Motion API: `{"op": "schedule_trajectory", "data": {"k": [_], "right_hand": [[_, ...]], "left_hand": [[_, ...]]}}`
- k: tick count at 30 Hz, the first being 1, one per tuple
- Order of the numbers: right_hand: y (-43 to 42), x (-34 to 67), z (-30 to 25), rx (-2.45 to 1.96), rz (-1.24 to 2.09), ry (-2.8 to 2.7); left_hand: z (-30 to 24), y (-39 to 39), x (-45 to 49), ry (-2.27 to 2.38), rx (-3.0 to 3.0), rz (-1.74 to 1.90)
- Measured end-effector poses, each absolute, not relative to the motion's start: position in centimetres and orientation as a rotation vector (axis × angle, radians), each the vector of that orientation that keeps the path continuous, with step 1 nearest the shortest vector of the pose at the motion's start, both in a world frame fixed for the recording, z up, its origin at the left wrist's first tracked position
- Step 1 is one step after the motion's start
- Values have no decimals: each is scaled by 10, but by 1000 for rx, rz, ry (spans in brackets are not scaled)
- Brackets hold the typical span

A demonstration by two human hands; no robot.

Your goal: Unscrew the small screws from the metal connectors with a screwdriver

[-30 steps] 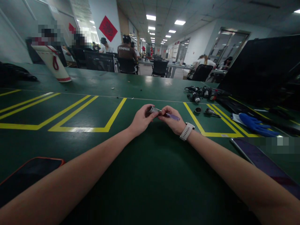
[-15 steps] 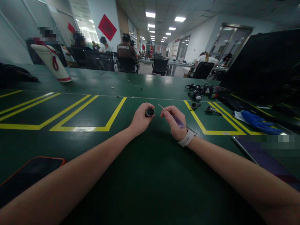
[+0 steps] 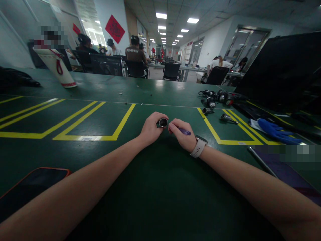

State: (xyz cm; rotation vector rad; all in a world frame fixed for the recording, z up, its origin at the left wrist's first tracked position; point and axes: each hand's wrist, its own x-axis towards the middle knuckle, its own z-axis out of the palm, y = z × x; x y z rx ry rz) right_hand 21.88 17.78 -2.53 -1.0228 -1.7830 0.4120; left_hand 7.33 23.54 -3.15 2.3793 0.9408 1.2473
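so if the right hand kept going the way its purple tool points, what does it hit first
Most likely the small round part held in the left hand. The right hand aims the purple tool leftward at it, nearly touching, though depth is unclear.

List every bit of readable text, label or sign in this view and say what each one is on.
"PUMPKIN": pale letters across the back of the brown shirt of a seated person at the far desks.
Red diamond sign on the white pillar: dark character, too blurred to read.
White paper cup: red mark only, not legible.
Small ring-shaped part in the left hand and purple-handled tool in the right hand: no markings visible.
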Motion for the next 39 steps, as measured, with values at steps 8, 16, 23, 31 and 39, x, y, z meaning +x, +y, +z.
{"op": "schedule_trajectory", "data": {"k": [8, 16, 23, 31, 39], "right_hand": [[181, 222, -20, -950, 768, -1639], [180, 221, -20, -937, 730, -1642], [181, 221, -23, -964, 651, -1647], [180, 221, -22, -933, 703, -1640], [178, 218, -25, -969, 494, -1701]], "left_hand": [[-33, 236, 72, 982, 2363, 1261], [-38, 241, 73, 994, 2307, 1303], [-31, 235, 73, 1040, 2413, 1250], [-31, 235, 73, 1021, 2414, 1262], [-30, 234, 73, 1021, 2429, 1289]]}}
